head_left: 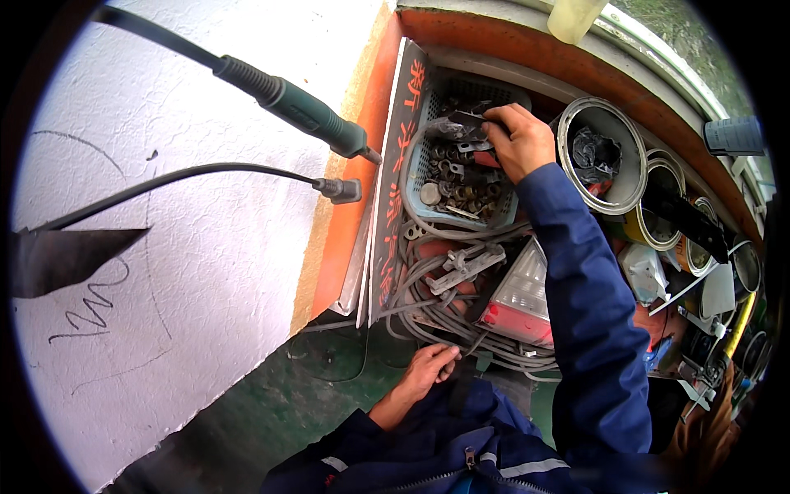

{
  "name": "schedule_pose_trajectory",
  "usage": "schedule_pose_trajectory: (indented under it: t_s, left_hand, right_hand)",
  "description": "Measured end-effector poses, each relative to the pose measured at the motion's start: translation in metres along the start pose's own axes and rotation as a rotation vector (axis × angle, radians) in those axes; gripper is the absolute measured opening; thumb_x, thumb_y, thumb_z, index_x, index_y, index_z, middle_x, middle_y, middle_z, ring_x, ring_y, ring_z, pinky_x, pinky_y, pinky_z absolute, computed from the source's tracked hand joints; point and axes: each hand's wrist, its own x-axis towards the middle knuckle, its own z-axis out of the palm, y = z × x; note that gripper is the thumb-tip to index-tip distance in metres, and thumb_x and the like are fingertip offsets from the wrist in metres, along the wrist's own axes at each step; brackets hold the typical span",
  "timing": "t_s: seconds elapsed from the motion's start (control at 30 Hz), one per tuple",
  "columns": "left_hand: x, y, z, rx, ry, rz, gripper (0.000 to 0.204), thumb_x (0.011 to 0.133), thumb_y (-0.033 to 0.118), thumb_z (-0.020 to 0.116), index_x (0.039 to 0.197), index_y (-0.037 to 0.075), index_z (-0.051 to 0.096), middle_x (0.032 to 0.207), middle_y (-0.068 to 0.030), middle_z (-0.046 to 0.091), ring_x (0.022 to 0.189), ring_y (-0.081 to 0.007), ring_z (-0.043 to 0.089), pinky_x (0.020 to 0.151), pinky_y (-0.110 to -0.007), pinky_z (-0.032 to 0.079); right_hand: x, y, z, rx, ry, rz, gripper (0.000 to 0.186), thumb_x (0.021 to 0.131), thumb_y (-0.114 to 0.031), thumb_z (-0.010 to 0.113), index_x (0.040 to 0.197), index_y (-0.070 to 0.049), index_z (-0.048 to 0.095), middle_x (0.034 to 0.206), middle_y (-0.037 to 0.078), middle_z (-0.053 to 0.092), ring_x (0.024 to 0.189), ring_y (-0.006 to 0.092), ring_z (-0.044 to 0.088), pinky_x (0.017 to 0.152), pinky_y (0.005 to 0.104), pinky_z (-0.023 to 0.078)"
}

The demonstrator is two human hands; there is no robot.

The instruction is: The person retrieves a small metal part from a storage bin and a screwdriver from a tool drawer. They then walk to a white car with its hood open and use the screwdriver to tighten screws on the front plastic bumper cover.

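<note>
My right hand (522,142) reaches over a light blue plastic basket (418,177). Its thumb and fingers pinch the edge of a dark flat piece (467,122), whose kind I cannot make out. Beside that piece lies crumpled clear plastic (444,129). Small metal fittings, bolts and nuts (469,194) fill the near part of the basket. Lower down, in front of my body, my left hand (424,372) is closed, thumb against curled fingers, near a thin grey rod-like thing (476,343). Whether the fingers hold it is unclear.
Coiled grey cable (420,280), a metal bracket (467,267) and a red-and-clear lamp (520,296) lie below the basket. Open tins (599,156) line the right. A board with red characters (395,185) stands left, beside the white wall, a green-handled tool (309,111) and a black plug (339,190).
</note>
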Motion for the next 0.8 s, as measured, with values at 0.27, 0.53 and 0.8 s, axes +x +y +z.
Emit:
schedule_pose_trajectory:
  t_s: [0.27,0.53,0.8]
  left_hand:
    - [0.003,0.003,0.004,0.066,-0.018,0.010,0.030,0.099,0.028,0.057,0.093,0.000,0.062,0.065,-0.0004,0.051,0.055,-0.0080,0.047,0.047,-0.023,0.035]
    - [0.000,0.003,-0.003,0.031,0.000,0.011,0.031,0.098,0.031,0.059,0.094,0.000,0.063,0.066,-0.0004,0.053,0.055,-0.0083,0.048,0.047,-0.023,0.034]
    - [-0.001,0.007,-0.016,0.026,0.039,0.026,0.031,0.098,0.031,0.059,0.094,0.000,0.063,0.067,-0.0004,0.054,0.055,-0.0082,0.048,0.047,-0.023,0.034]
  right_hand:
    - [-0.055,0.000,0.024,-0.035,-0.415,-0.181,0.020,0.075,-0.009,0.068,0.095,-0.010,0.068,0.092,0.011,0.065,0.087,0.0332,0.065,0.076,0.0443,0.054]
    - [-0.016,-0.001,0.026,-0.227,-0.096,0.103,0.053,0.080,-0.013,0.069,0.130,-0.011,0.053,0.127,0.016,0.056,0.107,0.0394,0.060,0.089,0.0451,0.051]
    - [-0.021,-0.002,0.050,-0.307,-0.283,0.127,0.017,0.081,-0.017,0.069,0.096,-0.011,0.063,0.095,0.010,0.060,0.092,0.0347,0.064,0.074,0.0476,0.053]
